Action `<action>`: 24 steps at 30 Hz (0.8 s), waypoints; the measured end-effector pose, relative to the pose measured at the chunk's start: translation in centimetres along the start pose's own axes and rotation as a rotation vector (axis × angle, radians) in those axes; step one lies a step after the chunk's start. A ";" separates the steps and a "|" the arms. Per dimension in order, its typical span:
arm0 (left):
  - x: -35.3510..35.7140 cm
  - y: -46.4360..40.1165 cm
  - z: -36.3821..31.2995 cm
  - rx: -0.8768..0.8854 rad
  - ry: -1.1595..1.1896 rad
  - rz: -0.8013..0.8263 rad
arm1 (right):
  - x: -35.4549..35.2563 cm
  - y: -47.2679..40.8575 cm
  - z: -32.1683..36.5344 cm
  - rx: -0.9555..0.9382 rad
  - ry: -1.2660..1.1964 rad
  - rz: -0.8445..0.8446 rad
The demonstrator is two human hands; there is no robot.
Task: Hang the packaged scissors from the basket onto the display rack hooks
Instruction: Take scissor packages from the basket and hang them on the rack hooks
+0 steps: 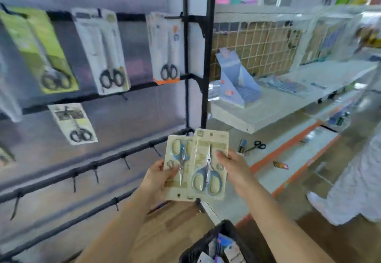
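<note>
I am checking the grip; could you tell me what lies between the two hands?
Two overlapping scissor packs span between left hand and right hand, in the head view.

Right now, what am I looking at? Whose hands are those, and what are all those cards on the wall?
There is one picture, taken by a camera worn on a person's head, looking down at their own arms. The left hand holds one pack of blue scissors. The right hand holds another pack, partly overlapping the first. The wall is a display rack with black bars. Scissor packs already hang on its upper rows, and the hooks lower down are bare. At the bottom stands a black basket with more packs inside. Loose black scissors lie on the floor to the right.
</note>
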State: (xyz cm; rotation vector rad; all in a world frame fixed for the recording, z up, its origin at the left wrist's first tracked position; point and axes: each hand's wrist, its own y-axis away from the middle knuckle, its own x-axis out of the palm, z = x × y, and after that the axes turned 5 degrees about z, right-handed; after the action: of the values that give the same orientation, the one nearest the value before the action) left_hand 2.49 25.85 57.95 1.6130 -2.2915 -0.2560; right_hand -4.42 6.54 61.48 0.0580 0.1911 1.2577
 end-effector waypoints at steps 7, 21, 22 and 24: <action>-10.2 8.4 -2.9 0.166 0.081 -0.303 | 11.1 0.2 4.1 -0.069 -0.050 0.312; -25.1 15.7 -3.4 0.237 0.201 -0.591 | 26.6 2.7 8.1 -0.074 0.032 0.568; -26.2 15.9 -3.4 0.242 0.207 -0.597 | 27.8 2.7 8.3 -0.069 0.031 0.573; -28.5 16.2 -3.5 0.240 0.222 -0.621 | 30.5 3.1 8.6 -0.062 0.010 0.593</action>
State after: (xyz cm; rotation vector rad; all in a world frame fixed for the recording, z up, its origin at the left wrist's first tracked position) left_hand -1.77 58.34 61.95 2.3153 -1.6555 0.0628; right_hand 3.16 36.97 66.94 0.0569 0.1470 1.8539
